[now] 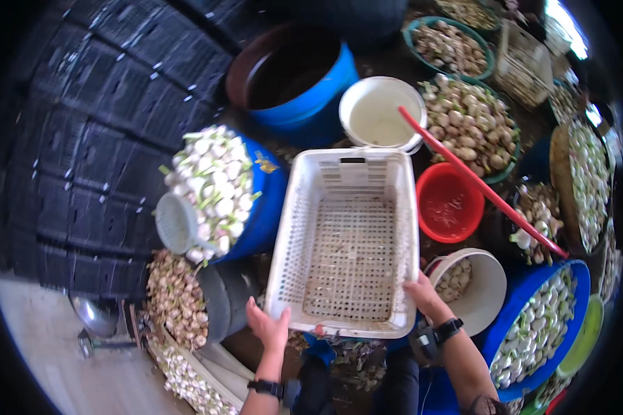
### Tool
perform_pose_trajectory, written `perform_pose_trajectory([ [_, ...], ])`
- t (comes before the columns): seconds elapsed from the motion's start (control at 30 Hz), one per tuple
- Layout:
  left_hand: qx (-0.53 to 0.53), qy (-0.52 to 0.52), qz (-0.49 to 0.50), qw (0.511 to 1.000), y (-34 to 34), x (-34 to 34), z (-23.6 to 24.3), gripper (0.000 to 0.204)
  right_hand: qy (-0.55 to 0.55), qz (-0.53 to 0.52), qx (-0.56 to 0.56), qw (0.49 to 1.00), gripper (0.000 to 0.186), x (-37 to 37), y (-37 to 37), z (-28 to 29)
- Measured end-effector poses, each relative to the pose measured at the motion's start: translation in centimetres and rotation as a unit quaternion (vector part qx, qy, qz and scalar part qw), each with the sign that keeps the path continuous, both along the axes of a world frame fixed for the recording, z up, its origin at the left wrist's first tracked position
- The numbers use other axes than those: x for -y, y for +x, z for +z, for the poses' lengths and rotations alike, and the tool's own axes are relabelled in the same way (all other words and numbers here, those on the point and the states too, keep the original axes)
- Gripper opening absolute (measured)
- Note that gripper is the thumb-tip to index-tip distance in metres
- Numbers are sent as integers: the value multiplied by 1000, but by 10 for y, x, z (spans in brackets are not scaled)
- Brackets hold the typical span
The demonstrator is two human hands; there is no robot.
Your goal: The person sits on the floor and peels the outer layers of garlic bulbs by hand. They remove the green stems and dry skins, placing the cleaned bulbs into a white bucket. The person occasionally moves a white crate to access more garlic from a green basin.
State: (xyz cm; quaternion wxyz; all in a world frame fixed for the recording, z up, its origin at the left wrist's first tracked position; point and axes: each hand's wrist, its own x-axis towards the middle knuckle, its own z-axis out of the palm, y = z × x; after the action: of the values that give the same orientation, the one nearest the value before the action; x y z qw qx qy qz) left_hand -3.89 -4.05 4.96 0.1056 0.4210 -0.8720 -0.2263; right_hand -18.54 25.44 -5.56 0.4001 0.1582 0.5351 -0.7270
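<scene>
A white perforated plastic crate (pixel 353 242), with dirt on its floor and nothing piled inside, is in front of me. My right hand (pixel 423 294) grips its right rim near the closer corner. At the closer left corner is my left hand (pixel 270 325), its fingers spread outside the wall and its thumb against the crate. Both wrists wear dark bands. Just right of the crate are a red basin (pixel 450 203) and a tilted white bucket (pixel 483 290) with garlic bulbs in it. Whether anything supports the crate underneath is hidden.
On the left are a blue barrel (pixel 264 200) heaped with white bulbs, a white strainer (pixel 176 223) and a black tub (pixel 223 301). Farther back stand a white bucket (pixel 375 114) and a large blue tub (pixel 318 97). A red pole (pixel 477 181) slants across the right, among several bulb-filled containers.
</scene>
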Motion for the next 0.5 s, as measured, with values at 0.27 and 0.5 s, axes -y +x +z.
perform_pose_trajectory([
  [0.27, -6, 392, 169, 904, 81, 57, 4, 36, 54, -2, -68, 996, 64, 4, 68, 91],
  [0.5, -309, 420, 265, 811, 179, 82, 136, 40, 11, 117, -194, 974, 84, 87, 82, 258],
])
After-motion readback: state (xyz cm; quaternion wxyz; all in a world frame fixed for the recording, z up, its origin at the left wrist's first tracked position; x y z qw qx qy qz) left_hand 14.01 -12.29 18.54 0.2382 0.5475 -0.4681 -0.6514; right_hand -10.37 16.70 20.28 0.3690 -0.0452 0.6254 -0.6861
